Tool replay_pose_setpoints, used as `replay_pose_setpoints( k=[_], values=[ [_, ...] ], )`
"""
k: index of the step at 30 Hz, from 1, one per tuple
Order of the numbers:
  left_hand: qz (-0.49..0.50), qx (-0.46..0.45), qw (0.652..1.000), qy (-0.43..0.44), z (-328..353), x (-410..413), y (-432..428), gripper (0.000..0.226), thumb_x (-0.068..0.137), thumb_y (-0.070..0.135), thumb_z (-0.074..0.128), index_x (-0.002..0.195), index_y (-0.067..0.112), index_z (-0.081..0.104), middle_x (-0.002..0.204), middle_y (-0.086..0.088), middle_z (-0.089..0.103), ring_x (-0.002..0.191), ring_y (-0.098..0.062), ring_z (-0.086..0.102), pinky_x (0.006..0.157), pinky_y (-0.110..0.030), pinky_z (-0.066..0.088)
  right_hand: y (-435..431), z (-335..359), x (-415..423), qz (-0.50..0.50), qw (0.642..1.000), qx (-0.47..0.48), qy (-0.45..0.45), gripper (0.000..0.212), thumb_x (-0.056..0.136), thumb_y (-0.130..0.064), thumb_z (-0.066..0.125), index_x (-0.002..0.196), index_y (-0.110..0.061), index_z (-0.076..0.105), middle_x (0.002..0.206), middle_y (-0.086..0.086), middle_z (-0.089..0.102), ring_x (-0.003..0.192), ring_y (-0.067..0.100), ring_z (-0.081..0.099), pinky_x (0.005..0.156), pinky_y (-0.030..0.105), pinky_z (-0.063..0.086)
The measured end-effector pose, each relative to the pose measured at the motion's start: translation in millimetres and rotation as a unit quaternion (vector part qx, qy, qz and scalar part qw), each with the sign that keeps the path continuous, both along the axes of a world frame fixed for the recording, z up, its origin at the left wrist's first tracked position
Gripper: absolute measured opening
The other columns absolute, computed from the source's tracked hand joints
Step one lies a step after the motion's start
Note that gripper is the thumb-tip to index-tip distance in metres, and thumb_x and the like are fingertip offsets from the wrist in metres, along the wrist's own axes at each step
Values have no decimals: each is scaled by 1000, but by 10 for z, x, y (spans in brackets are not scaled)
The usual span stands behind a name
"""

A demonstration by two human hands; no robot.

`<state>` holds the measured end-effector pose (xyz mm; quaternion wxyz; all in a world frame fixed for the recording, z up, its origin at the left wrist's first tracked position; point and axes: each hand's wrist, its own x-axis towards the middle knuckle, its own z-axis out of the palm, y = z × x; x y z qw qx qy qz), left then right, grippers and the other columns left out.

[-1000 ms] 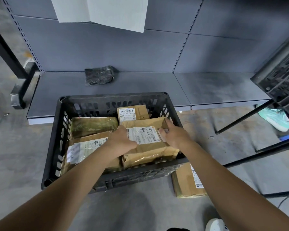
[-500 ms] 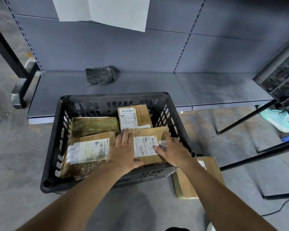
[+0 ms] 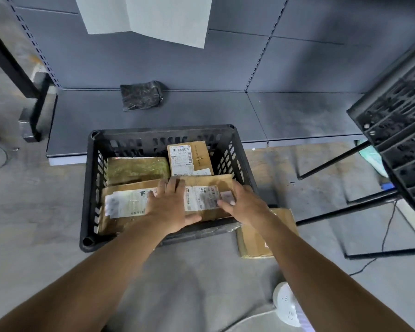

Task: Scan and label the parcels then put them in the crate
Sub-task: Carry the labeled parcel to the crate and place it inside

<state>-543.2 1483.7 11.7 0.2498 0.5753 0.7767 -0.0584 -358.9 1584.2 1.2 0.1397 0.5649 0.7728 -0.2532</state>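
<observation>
A black slatted crate (image 3: 89,188) stands on the floor and holds several brown parcels. My left hand (image 3: 170,207) and my right hand (image 3: 244,204) lie flat, fingers spread, on the front-right parcel (image 3: 209,183), which has a white label. To its left lies a labelled parcel (image 3: 125,200). Behind are a greenish-brown parcel (image 3: 137,168) and a small labelled box (image 3: 189,159). Another brown parcel (image 3: 256,240) lies on the floor outside the crate's right front corner.
A low grey shelf (image 3: 201,111) runs behind the crate, with a black bag (image 3: 141,94) on it. A second black crate (image 3: 398,130) sits on a black metal frame at the right. A white power strip (image 3: 288,303) and a cable lie on the floor.
The front-right parcel went from tilted up in both hands to lying flat inside the crate. Both hands flattened out on top of it.
</observation>
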Motion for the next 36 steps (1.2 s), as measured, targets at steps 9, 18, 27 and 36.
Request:
replay_pose_setpoints(
  k=[9, 18, 27, 36],
  values=[
    [41, -28, 998, 37, 2485, 87, -515, 109, 78, 77, 50, 154, 17, -2, 162, -10, -2, 148, -36, 0, 117, -56, 17, -514, 2372, -22, 38, 998, 42, 19, 88, 91, -64, 51, 157, -28, 6, 158, 5, 24, 140, 28, 35, 104, 47, 44],
    [98, 4, 992, 78, 4747, 611, -1332, 108, 79, 75, 50, 154, 21, -5, 163, -8, -6, 149, -34, -1, 115, -55, 21, -1253, 4660, 342, 126, 982, 137, 12, 87, 91, -66, 47, 156, -28, 2, 161, 8, 16, 146, 30, 23, 112, 53, 33],
    [153, 71, 979, 113, 5871, 845, -2239, 98, 84, 78, 36, 154, 23, -4, 162, -8, -2, 149, -33, 0, 117, -53, 19, -1952, 5740, 489, 187, 965, 178, 33, 85, 92, -67, 41, 156, -29, 0, 163, 7, 11, 149, 28, 14, 115, 54, 26],
    [202, 157, 954, 158, 6227, 231, -3631, 95, 83, 78, 33, 153, 25, -1, 160, -5, 4, 147, -31, 6, 113, -53, 27, -3252, 6134, -213, 238, 947, 201, 81, 85, 93, -67, 42, 156, -32, -4, 165, 5, 4, 151, 30, 7, 118, 59, 19]
  ],
)
